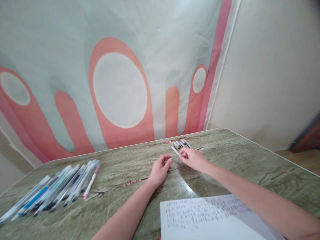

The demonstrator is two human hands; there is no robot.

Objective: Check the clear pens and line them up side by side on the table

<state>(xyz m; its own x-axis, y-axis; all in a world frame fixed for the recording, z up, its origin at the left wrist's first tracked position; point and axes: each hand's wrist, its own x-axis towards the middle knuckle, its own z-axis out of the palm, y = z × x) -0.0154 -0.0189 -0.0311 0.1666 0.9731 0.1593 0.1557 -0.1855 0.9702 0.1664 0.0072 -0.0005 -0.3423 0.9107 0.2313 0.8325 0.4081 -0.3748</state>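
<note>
While a written sheet lies near right and loose pens left, the left hand curls its fingers; if gripping, I can't tell. Beyond, the right hand pinches a white pen beside far pens.

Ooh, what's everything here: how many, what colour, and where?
table: one, greenish woodgrain, across lower view
left pens: over ten, mostly white and grey, table's left
far pens: several, white and black, table's far side
paper: at least one sheet, white with handwriting, near side
backdrop: one, pale greyish with coral shapes, behind table
wall: one stretch, beige, right
floor: one patch, light brown, right
brown object: one, unidentifiable, right edge
left hand: one, bare, middle
right hand: one, bare, at far pens
</note>
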